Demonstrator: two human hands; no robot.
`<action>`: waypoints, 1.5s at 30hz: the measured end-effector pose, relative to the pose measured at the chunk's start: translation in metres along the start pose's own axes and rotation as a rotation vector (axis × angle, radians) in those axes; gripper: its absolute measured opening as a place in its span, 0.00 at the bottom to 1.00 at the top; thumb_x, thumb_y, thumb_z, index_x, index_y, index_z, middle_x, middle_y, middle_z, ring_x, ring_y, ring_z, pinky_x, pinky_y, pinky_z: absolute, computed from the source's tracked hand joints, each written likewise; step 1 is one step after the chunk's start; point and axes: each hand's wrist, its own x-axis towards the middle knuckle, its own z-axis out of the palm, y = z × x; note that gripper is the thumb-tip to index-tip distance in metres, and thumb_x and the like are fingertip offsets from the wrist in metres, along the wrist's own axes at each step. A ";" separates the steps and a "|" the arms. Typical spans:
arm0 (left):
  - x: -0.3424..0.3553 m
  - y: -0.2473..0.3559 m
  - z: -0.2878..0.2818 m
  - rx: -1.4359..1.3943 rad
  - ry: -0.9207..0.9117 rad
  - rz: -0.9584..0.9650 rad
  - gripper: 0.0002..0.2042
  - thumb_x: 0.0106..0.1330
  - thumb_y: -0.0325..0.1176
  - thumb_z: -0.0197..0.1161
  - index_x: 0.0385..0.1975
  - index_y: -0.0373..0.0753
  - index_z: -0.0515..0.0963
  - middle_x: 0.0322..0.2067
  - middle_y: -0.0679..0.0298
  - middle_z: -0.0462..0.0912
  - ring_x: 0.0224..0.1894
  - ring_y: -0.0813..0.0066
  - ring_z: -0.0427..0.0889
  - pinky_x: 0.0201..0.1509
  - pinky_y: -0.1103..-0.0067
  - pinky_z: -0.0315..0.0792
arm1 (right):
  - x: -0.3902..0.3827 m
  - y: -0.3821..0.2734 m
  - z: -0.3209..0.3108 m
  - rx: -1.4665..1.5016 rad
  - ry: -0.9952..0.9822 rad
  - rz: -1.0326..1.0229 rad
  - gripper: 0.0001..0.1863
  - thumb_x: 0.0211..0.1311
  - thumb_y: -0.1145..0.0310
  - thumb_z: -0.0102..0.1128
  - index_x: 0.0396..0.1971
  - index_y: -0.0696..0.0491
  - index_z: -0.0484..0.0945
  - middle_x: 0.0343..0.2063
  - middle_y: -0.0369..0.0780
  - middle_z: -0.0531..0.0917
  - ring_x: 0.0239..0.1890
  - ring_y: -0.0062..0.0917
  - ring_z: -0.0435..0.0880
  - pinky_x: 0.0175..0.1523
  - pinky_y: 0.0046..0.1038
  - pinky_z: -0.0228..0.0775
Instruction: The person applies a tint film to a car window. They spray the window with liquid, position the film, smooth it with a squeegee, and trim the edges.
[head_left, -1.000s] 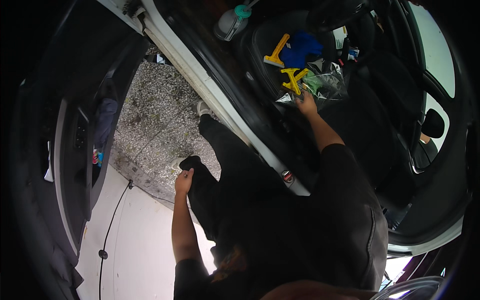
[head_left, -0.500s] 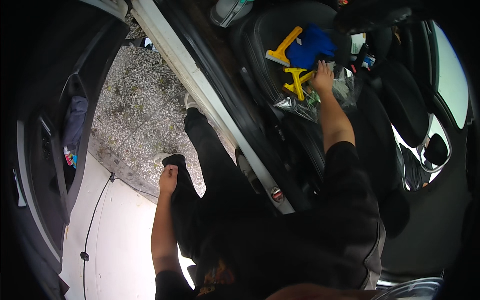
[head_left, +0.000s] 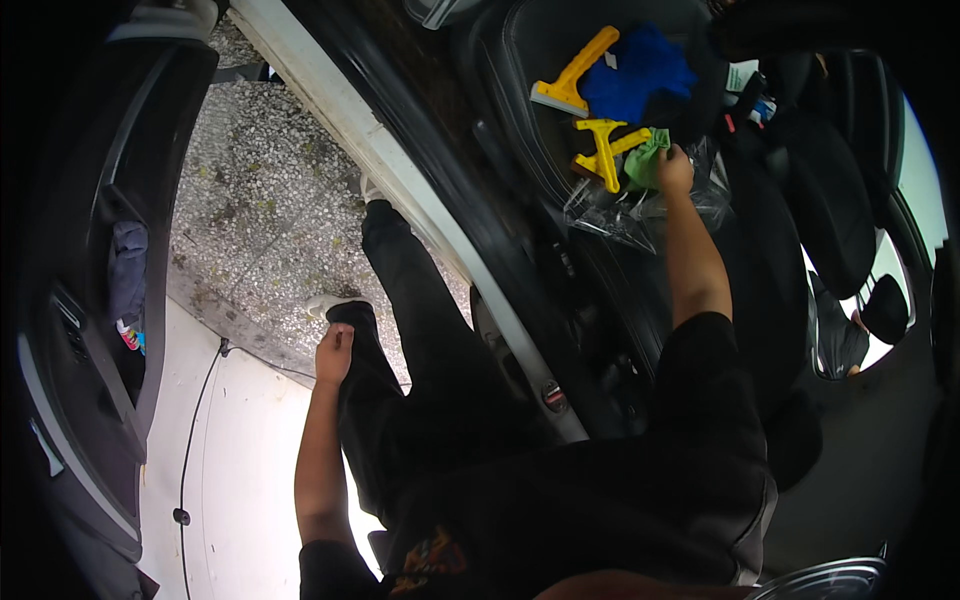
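Note:
My right hand (head_left: pixel 676 172) is closed on a bunched green cloth (head_left: pixel 645 162) over the dark car seat (head_left: pixel 520 60). Beneath it a crinkled clear plastic bag (head_left: pixel 625 218) spreads across the seat. Just left of the cloth lies a small yellow T-shaped scraper (head_left: pixel 606 155). Farther up the seat a larger yellow squeegee (head_left: pixel 580 70) with a pale blade rests beside a crumpled blue cloth (head_left: pixel 645 75). Low at my left, beside my leg, my left hand (head_left: pixel 334 352) has its fingers curled, and nothing shows in it.
An open car door (head_left: pixel 120 330) stands at the left, with a grey cloth (head_left: pixel 128 270) in its pocket. A white door sill (head_left: pixel 400 170) runs between the pebbled ground (head_left: pixel 260 190) and the seat. Small items (head_left: pixel 750 95) sit beyond the seat's right side.
My right hand has taken hold of the green cloth and bunched it up from the bag. My left hand stays by my leg. The view has shifted slightly.

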 end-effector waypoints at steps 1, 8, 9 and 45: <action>0.002 0.004 0.002 -0.067 -0.004 0.024 0.11 0.66 0.40 0.54 0.33 0.40 0.75 0.19 0.65 0.76 0.22 0.77 0.74 0.30 0.79 0.69 | -0.003 0.015 -0.007 0.026 0.047 -0.081 0.16 0.56 0.55 0.55 0.36 0.50 0.79 0.33 0.44 0.82 0.36 0.41 0.80 0.38 0.40 0.70; 0.022 0.032 0.011 -0.101 -0.047 0.077 0.13 0.66 0.42 0.54 0.34 0.37 0.75 0.21 0.62 0.78 0.24 0.74 0.76 0.30 0.76 0.69 | -0.056 -0.005 -0.094 0.618 -0.021 -0.241 0.10 0.62 0.64 0.54 0.32 0.56 0.78 0.19 0.39 0.78 0.19 0.25 0.78 0.27 0.27 0.67; 0.024 0.035 0.016 -0.185 -0.008 0.137 0.13 0.66 0.42 0.54 0.35 0.37 0.75 0.22 0.60 0.79 0.24 0.72 0.77 0.30 0.75 0.69 | -0.066 -0.023 -0.108 0.600 0.043 -0.326 0.12 0.63 0.64 0.53 0.30 0.58 0.77 0.15 0.36 0.74 0.18 0.16 0.71 0.25 0.23 0.63; -0.019 0.050 -0.348 0.404 1.440 0.626 0.15 0.58 0.32 0.59 0.46 0.47 0.76 0.49 0.65 0.75 0.48 0.64 0.73 0.49 0.69 0.67 | -0.441 -0.626 -0.133 0.526 0.596 -1.839 0.21 0.57 0.62 0.56 0.52 0.47 0.72 0.51 0.38 0.74 0.57 0.32 0.69 0.61 0.38 0.57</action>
